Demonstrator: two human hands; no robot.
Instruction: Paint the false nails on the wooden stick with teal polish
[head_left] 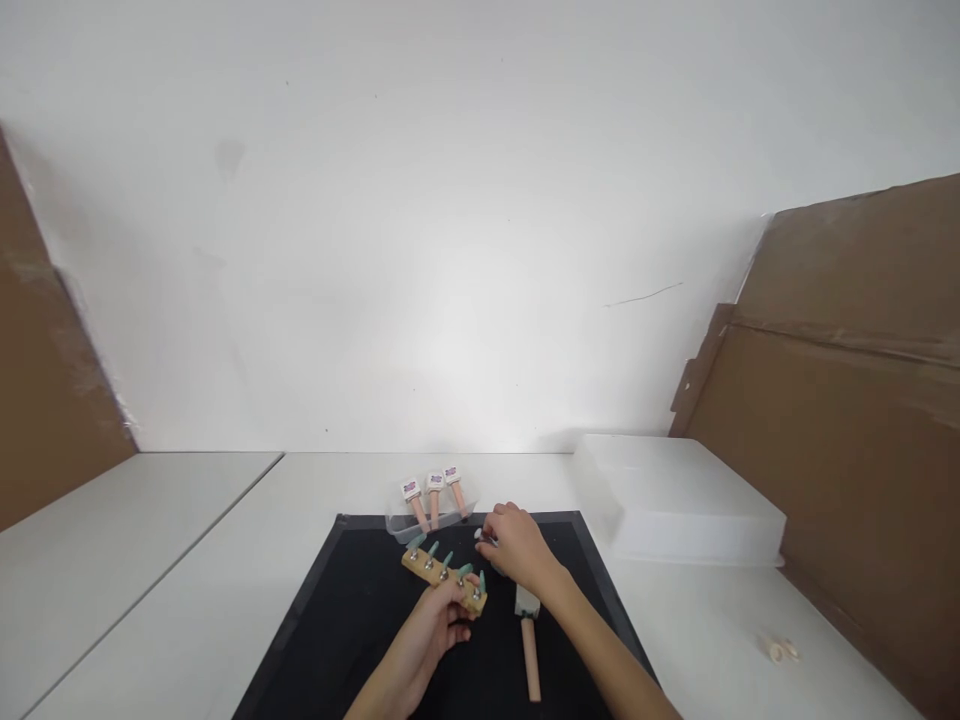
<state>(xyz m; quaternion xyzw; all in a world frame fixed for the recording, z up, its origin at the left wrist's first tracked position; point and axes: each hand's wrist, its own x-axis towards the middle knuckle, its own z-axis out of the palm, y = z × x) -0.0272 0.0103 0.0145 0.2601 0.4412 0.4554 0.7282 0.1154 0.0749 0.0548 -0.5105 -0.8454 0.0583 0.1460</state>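
Observation:
My left hand (442, 612) is closed around the right end of a wooden strip (433, 572) that carries a row of several round silvery pieces with pointed green tips. It holds the strip tilted above the black mat (360, 620). My right hand (517, 545) is just past the strip's right end, its thumb and fingers pinched together. A small pale, shiny piece (478, 534) shows at those fingertips; its kind is too small to make out. Below my right wrist a wooden-handled tool (530, 655) with a pale block-shaped head lies on the mat, its head partly covered.
A clear plastic tray (401, 532) behind the mat holds three wooden-handled pieces (435, 490) with white printed heads. At the right stands a white upturned bin (697, 530), with small pale rings (780, 650) nearer me. Cardboard panels (847, 400) flank the white table.

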